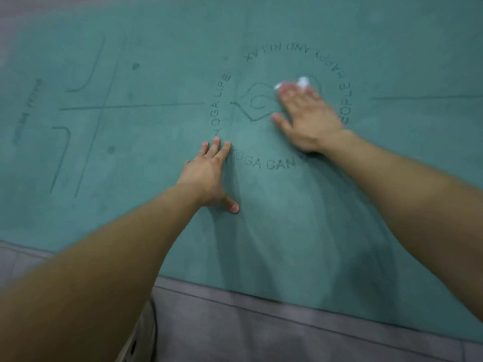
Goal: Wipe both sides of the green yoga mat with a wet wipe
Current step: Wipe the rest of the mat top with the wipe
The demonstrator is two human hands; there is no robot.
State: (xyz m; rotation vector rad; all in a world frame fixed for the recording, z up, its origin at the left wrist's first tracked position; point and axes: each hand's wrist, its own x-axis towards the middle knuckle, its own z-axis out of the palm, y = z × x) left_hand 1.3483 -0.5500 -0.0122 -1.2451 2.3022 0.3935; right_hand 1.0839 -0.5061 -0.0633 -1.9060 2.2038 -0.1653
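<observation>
Green mat (pixel 287 231) is spread flat on the floor (pixel 261 330), long way running left to right across the frame. Right hand (pixel 305 113) presses the wet wipe (pixel 303 81) upper middle, grip flat with straight fingers. Left hand (pixel 211 176) braces lower left of it, also flat, so I'd guess sideways strokes next

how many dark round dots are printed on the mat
2. The upper dot is left of the printed ring of words; the lower dot is nearer, left of the left hand. Others may be hidden or off-frame.
</observation>
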